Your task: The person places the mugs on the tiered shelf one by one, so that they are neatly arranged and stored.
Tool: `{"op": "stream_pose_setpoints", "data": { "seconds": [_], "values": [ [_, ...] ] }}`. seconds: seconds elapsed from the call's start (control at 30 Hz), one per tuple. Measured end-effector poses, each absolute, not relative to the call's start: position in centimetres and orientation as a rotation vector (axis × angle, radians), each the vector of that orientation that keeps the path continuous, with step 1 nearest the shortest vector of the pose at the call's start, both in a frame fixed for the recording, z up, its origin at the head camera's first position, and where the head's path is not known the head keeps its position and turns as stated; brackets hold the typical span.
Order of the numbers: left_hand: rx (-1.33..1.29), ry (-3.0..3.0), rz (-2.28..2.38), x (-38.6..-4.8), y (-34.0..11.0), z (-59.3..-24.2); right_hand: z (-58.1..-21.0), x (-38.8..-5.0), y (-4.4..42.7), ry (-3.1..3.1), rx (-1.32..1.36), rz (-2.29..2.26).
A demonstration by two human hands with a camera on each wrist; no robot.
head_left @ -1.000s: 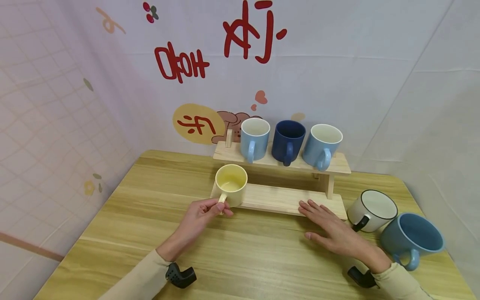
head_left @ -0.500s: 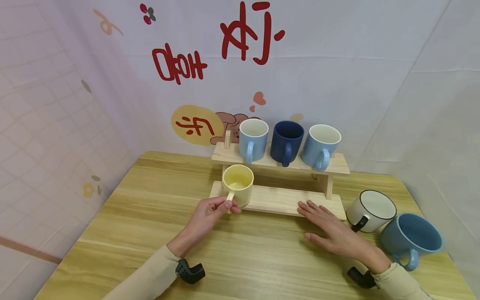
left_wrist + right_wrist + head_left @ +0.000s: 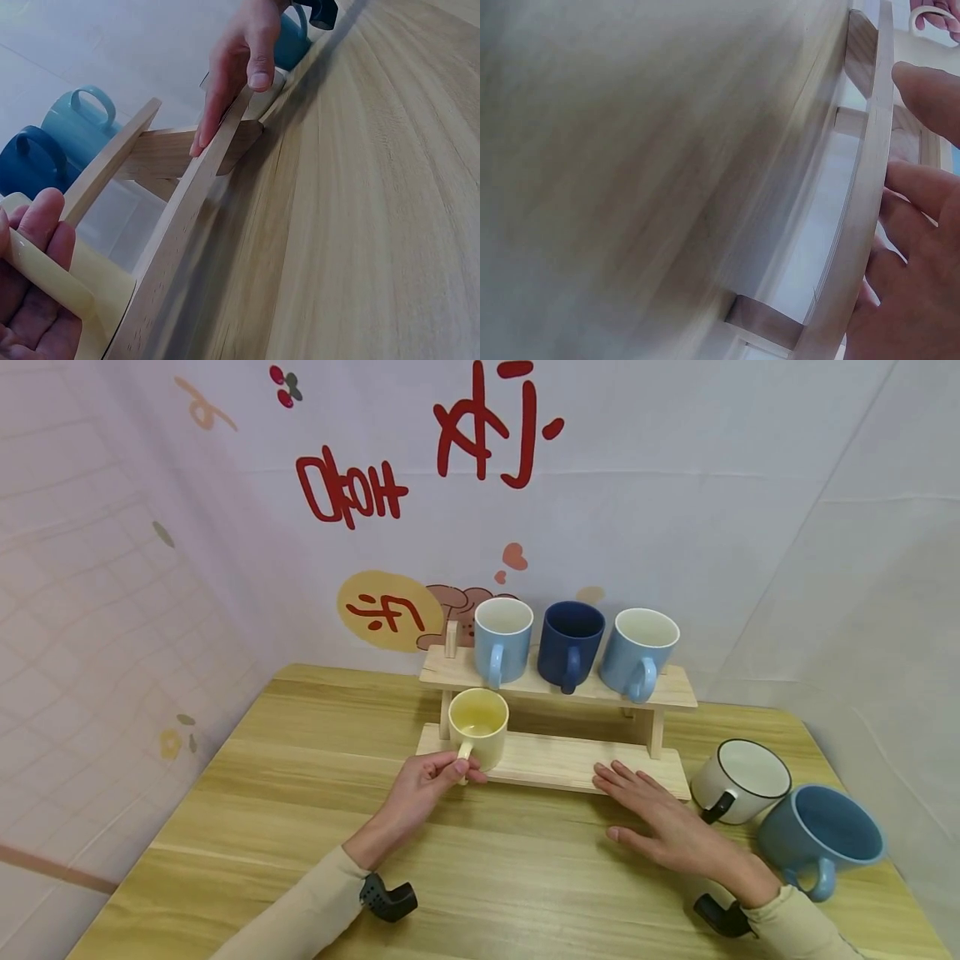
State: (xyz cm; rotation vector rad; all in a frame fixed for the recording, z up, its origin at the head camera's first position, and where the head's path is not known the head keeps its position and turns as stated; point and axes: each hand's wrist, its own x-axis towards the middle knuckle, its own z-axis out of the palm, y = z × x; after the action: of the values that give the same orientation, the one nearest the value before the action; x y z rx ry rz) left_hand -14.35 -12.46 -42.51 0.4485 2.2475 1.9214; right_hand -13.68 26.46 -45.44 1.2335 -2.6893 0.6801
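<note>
A pale yellow mug [image 3: 483, 735] stands upright at the left end of the lower shelf of a two-tier wooden rack [image 3: 555, 762]. My left hand [image 3: 427, 785] pinches its handle between thumb and fingers, and the left wrist view shows the handle [image 3: 49, 274] across those fingers. My right hand [image 3: 667, 818] lies with straight fingers on the right front of the lower shelf, holding nothing. In the right wrist view its fingers [image 3: 922, 195] touch the shelf's edge [image 3: 855, 247].
On the upper shelf stand a light blue mug [image 3: 504, 643], a navy mug [image 3: 570, 647] and another light blue mug [image 3: 637, 652]. Right of the rack, a white mug [image 3: 742, 785] with a black rim sits beside a large blue mug [image 3: 817, 835]. A cloth wall [image 3: 675, 485] rises behind.
My left hand has moved the yellow mug a little right along the lower shelf, mostly in the first half second. My right hand has stayed on the rack.
</note>
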Motion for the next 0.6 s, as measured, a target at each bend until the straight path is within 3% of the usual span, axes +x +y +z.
{"op": "stream_pose_setpoints", "data": {
  "seconds": [0.6],
  "values": [
    [0.451,2.184,1.936,-14.97,-12.05,-42.57,-45.45,-13.68,26.41,-2.678,1.238,0.672]
  ]
}}
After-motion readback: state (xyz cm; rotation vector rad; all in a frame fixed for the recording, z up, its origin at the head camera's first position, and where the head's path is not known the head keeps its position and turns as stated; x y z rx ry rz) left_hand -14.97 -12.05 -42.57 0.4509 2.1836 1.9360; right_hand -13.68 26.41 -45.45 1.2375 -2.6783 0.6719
